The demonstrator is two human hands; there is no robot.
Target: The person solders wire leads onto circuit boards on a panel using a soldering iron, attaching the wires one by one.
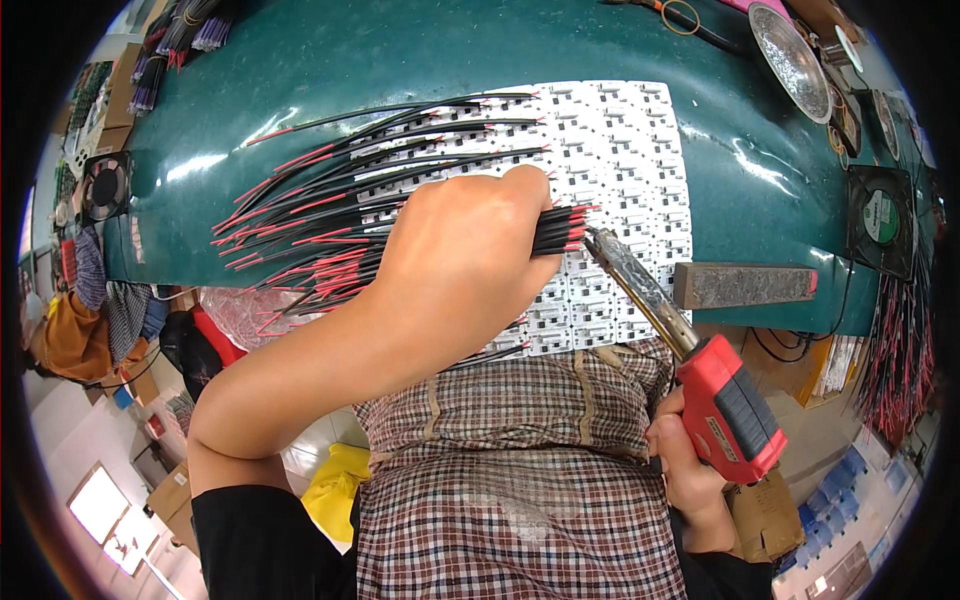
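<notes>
My left hand [465, 235] is closed around a bundle of black wires [558, 232] with red ends, held over a white circuit board panel [655, 160]. Rows of small components cover the panel. More black wires with red ends [300, 235] lie across its left part and fan out past its left edge. In my right hand [685, 455] is a red and black soldering gun [735, 410], gripped by the handle. Its metal tip points up and left, close beside the bundle's ends; whether they touch I cannot tell. My left hand and forearm hide part of the panel.
A grey rectangular bar [745, 286] lies right of the panel on the green table [380, 55]. Fans stand at the left [105, 187] and right [880, 220]. A metal dish [790, 62] sits at the far right. Wire bundles [185, 35] lie at the far left.
</notes>
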